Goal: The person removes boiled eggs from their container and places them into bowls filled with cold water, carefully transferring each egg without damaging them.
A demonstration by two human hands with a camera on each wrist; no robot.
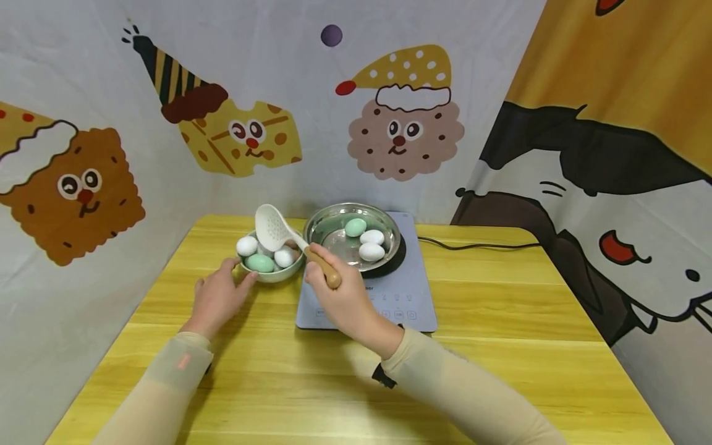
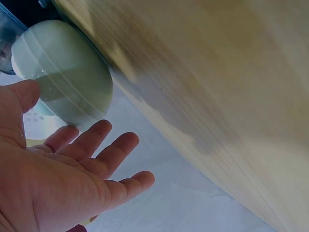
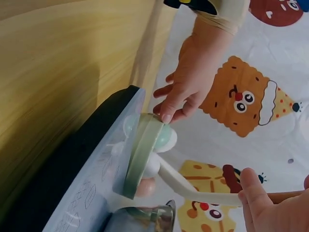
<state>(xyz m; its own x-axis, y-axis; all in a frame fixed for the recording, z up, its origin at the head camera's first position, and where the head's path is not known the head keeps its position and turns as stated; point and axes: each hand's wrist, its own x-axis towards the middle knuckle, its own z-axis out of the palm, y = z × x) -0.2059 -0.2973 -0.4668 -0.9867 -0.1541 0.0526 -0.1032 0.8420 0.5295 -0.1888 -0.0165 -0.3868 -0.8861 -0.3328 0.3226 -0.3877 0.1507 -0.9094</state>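
Observation:
A white slotted ladle [image 1: 271,227] with a wooden handle is in my right hand [image 1: 346,301], whose fingers curl round the handle. Its perforated head overlaps the pale green bowl [image 1: 276,276] in the head view. Inside the bowl lie several eggs, among them a white egg [image 1: 247,246], a green egg [image 1: 259,263] and a brownish egg [image 3: 146,187]. Beside the bowl's left side is my left hand [image 1: 218,298], thumb at the rim and fingers loosely spread. The left wrist view shows these fingers [image 2: 118,147] extended near the bowl's wall.
Right of the bowl, a steel pan [image 1: 338,246] stands on a grey induction cooker [image 1: 421,278]. It holds one green egg [image 1: 355,227] and two white eggs [image 1: 371,251]. A black cable [image 1: 473,247] runs right across the wooden table [image 1: 489,321]. A printed cloth [image 1: 311,154] hangs behind.

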